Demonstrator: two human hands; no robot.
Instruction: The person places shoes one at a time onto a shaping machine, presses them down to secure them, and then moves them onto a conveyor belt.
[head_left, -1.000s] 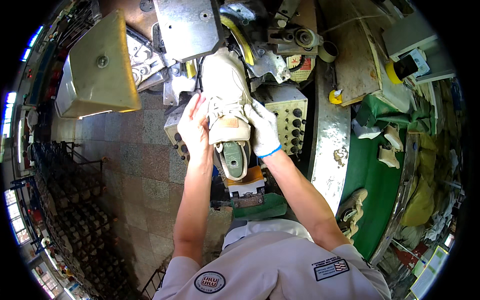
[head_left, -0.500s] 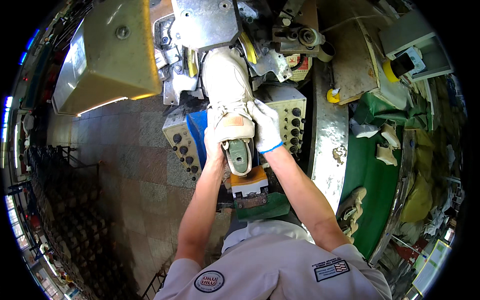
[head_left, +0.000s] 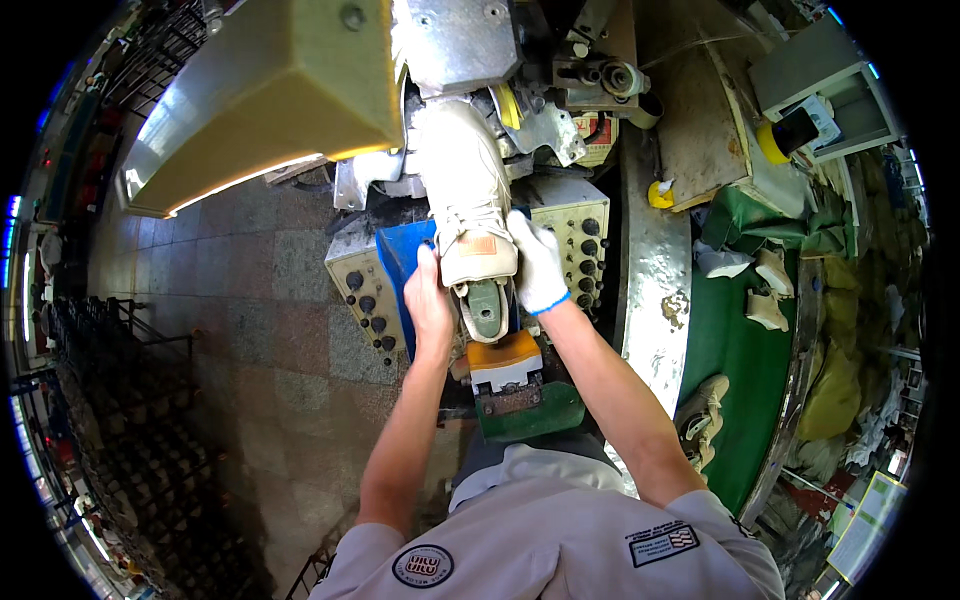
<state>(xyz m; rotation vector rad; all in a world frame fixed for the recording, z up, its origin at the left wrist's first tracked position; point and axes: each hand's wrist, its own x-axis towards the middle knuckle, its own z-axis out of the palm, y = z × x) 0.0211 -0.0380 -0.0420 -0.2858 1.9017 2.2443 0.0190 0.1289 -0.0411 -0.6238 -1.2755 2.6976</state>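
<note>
A beige laced shoe upper (head_left: 462, 165) is stretched over a green shoe last (head_left: 486, 308), its toe end under the metal head of a machine (head_left: 455, 45). The last's heel end, with a small hole, points toward me. My bare left hand (head_left: 430, 305) is by the upper's left side, thumb stretched forward, with a narrow gap between palm and shoe; its other fingers are partly hidden. On the opposite side my right hand (head_left: 538, 262), in a white glove with a blue cuff edge, holds the upper near the ankle opening. Below the heel is an orange pad (head_left: 503, 351) on a bracket.
A large yellowish machine cover (head_left: 270, 100) juts in at upper left. Knobbed control panels (head_left: 366, 300) flank the shoe. To the right run a metal ledge (head_left: 655, 300) and a green surface (head_left: 740, 370) bearing a beige shoe (head_left: 705, 415) and several pale pieces.
My left hand has loosened from the upper's side and drawn slightly away. My right hand stays against the shoe. The yellowish cover appears farther right and closer to the machine head.
</note>
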